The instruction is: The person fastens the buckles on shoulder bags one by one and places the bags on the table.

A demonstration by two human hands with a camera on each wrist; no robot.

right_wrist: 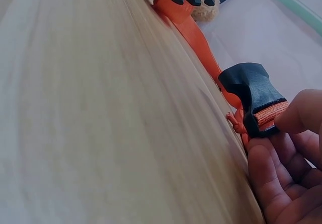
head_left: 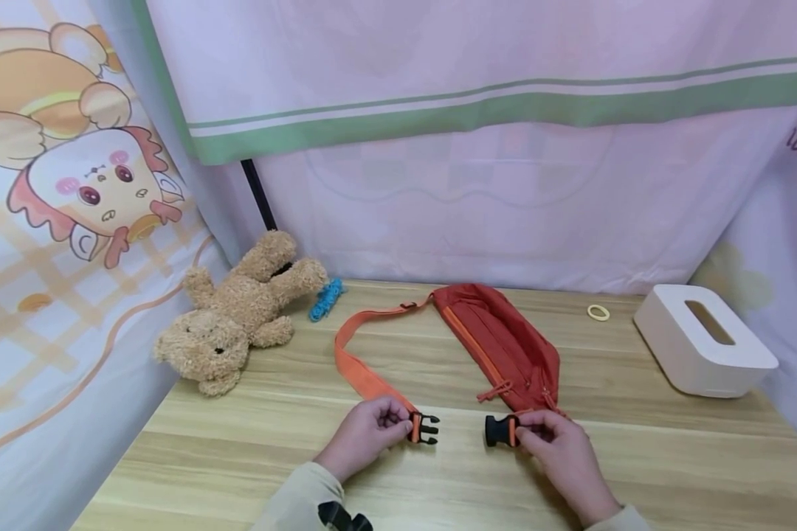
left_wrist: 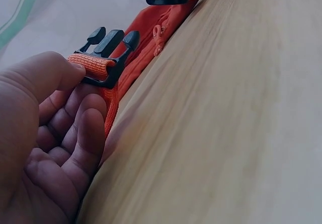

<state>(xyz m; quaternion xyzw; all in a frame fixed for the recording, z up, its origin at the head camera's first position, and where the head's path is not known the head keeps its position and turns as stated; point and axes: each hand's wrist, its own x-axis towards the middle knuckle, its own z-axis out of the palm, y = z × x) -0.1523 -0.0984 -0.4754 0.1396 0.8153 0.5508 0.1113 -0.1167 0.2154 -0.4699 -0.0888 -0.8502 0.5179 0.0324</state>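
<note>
Orange webbing runs from both ends of a rust-red waist bag [head_left: 501,343] that lies slantwise near the middle of the wooden table [head_left: 637,457], its zip facing up. Close to the table's front edge, the left hand [head_left: 365,435] pinches the strap [head_left: 359,372] just behind the pronged buckle half [head_left: 425,428], thumb on top and fingers curled beneath, as the left wrist view shows with the three black prongs [left_wrist: 108,43] pointing away from the palm. Opposite it, the right hand [head_left: 558,442] pinches the webbing at the back of the socket buckle half [head_left: 500,431], thumb and fingertips clamped on the orange band; the right wrist view shows the black socket [right_wrist: 251,90] with its mouth turned toward the prongs. Both halves face each other with a gap between them, not touching. Toward the back left corner a tan teddy bear [head_left: 239,317] lies on its side, with a small blue scrunchie [head_left: 325,299] just beside its paw. Near the back right a pale yellow hair ring [head_left: 598,313] rests flat, and a white tissue box [head_left: 700,343] sits by the right edge. Pink curtains with a green stripe [head_left: 478,110] hang behind.
</note>
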